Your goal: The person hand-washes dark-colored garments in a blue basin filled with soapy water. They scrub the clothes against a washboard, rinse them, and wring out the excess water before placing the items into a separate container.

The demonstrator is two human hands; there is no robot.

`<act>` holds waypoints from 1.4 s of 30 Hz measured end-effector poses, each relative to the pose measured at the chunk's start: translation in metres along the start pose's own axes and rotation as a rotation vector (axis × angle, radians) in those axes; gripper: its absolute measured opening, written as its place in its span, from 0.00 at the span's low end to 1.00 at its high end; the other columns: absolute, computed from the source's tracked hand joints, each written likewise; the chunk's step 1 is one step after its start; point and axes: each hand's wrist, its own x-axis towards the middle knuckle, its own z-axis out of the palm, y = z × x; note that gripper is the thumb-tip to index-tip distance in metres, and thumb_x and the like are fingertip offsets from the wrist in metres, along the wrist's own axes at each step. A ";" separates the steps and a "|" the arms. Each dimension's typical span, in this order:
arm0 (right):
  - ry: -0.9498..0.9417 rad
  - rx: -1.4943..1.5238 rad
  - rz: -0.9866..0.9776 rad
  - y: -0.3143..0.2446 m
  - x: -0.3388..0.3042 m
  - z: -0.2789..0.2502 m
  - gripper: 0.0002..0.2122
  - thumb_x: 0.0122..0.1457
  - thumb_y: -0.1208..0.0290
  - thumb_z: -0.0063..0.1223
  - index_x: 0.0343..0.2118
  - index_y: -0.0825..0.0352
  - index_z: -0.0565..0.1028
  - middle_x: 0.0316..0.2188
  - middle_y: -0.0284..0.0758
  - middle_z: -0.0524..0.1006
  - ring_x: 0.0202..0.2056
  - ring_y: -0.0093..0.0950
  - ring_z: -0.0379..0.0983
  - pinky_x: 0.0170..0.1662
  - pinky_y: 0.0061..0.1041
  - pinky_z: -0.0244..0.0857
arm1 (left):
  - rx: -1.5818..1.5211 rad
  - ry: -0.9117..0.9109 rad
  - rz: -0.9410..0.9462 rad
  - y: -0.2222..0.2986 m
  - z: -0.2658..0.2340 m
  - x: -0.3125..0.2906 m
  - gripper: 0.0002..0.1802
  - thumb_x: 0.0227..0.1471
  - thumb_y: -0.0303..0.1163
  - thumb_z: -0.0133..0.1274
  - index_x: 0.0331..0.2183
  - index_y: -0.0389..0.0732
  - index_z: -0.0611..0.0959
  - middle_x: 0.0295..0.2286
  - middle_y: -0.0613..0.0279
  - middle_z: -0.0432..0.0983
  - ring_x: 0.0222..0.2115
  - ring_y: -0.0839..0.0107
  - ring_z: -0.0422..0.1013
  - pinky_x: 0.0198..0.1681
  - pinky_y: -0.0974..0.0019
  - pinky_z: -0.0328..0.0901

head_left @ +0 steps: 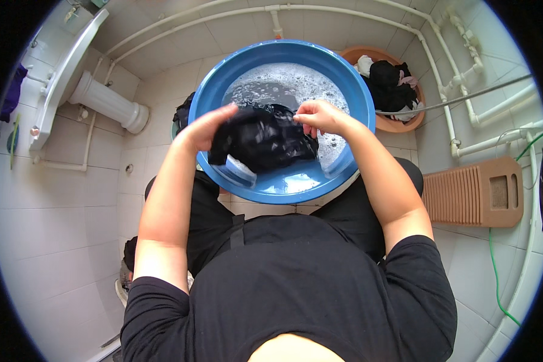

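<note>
A wet black garment, its kind not clear, is spread between my hands over the blue basin of sudsy water. My left hand holds the garment's left edge with fairly straight fingers; the cloth hides part of the grip. At the upper right edge of the cloth, my right hand pinches it between thumb and fingers. The garment is slightly blurred, and its left end hangs near the basin's near-left rim. Foam covers much of the water beyond it.
An orange-brown basin of dark and light clothes stands at the far right. A brown washboard is by my right knee. To the left are a white sink and its pedestal. White pipes line the walls.
</note>
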 end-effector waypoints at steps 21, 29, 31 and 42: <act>0.593 0.531 0.087 0.000 0.206 -0.006 0.18 0.58 0.53 0.43 0.34 0.66 0.72 0.33 0.34 0.72 0.37 0.26 0.65 0.43 0.29 0.59 | -1.049 0.442 0.200 -0.043 -0.048 0.133 0.18 0.54 0.36 0.36 0.38 0.32 0.74 0.34 0.51 0.75 0.34 0.58 0.73 0.39 0.53 0.69; 0.308 -0.624 0.143 0.068 0.222 0.033 0.36 0.39 0.38 0.56 0.47 0.62 0.69 0.42 0.45 0.73 0.45 0.42 0.69 0.48 0.35 0.62 | -1.014 0.932 0.086 -0.086 -0.058 0.184 0.14 0.50 0.27 0.39 0.34 0.27 0.75 0.33 0.50 0.74 0.32 0.59 0.74 0.37 0.57 0.71; 0.343 -0.783 0.304 0.067 0.227 0.028 0.30 0.42 0.45 0.57 0.45 0.60 0.70 0.41 0.45 0.73 0.42 0.42 0.70 0.44 0.36 0.64 | -1.041 0.792 0.108 -0.085 -0.058 0.183 0.20 0.53 0.34 0.41 0.43 0.27 0.69 0.43 0.48 0.67 0.41 0.59 0.69 0.44 0.59 0.66; 0.268 -0.367 -0.669 -0.056 0.130 0.087 0.17 0.39 0.70 0.54 0.36 0.63 0.69 0.33 0.38 0.71 0.35 0.40 0.70 0.38 0.33 0.66 | -0.880 0.271 0.200 -0.067 -0.045 0.152 0.19 0.46 0.49 0.54 0.33 0.43 0.75 0.30 0.60 0.73 0.34 0.66 0.69 0.41 0.60 0.65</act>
